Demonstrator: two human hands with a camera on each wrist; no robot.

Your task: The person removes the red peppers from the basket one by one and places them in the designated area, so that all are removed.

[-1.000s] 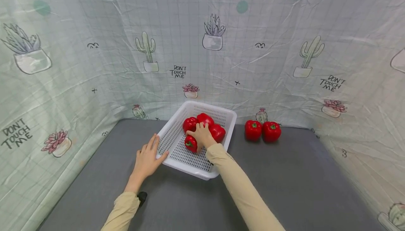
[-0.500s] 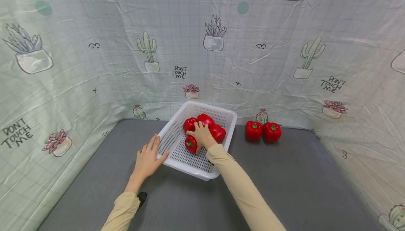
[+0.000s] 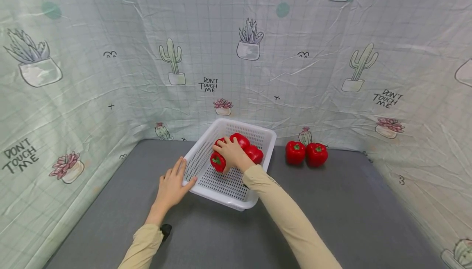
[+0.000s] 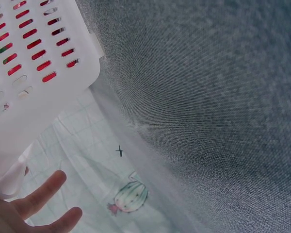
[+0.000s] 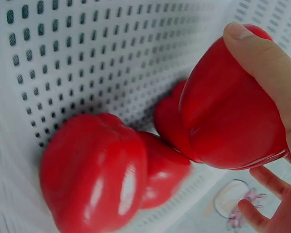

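A white perforated plastic basket [image 3: 221, 197] holds several red bell peppers. My right hand [image 3: 232, 153] reaches into it and grips a red bell pepper [image 3: 218, 161] by its sides; in the right wrist view the thumb lies across that bell pepper [image 5: 233, 107]. Its green stem faces left and toward the front. Behind and right of this hand lie other bell peppers, one at the back [image 3: 241, 140] and one at the right [image 3: 255, 154]; another is partly hidden by the fingers. My left hand [image 3: 172, 185] rests at the basket's left front corner, fingers extended and spread along the rim.
Two more red bell peppers, one [image 3: 295, 152] beside the other [image 3: 317, 154], stand on the dark grey table [image 3: 332, 215] right of the basket. A printed cloth [image 3: 280, 68] with cactus drawings hangs behind and at both sides.
My right hand has raised the gripped bell pepper and shifted it slightly left and back over the basket floor. The left hand and the basket have stayed put.
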